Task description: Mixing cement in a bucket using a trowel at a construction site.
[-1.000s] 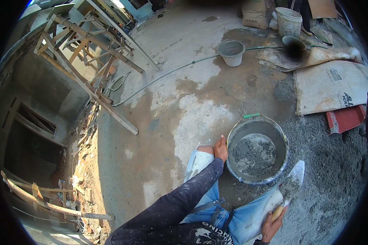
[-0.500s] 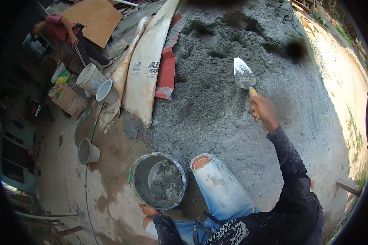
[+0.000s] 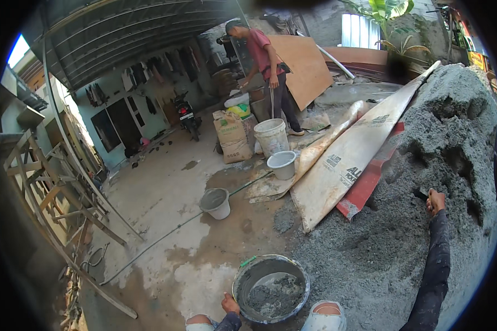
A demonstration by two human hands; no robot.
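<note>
My right hand grips the trowel, which reaches into the grey sand pile at the right; the blade is hard to make out against the sand. My left hand is closed on the left rim of a large bucket that holds wet grey mix and has a green piece on its rim. The bucket stands between my bent knees at the bottom of the view.
A person in a red shirt stands behind sacks and white buckets. Old boards and a red sheet border the pile. A hose crosses the floor past a small bucket. Timber scaffolding stands left.
My view has swung toward the yard. My right hand has carried the trowel from above my leg out into the sand pile. My left hand remains at the bucket's rim.
</note>
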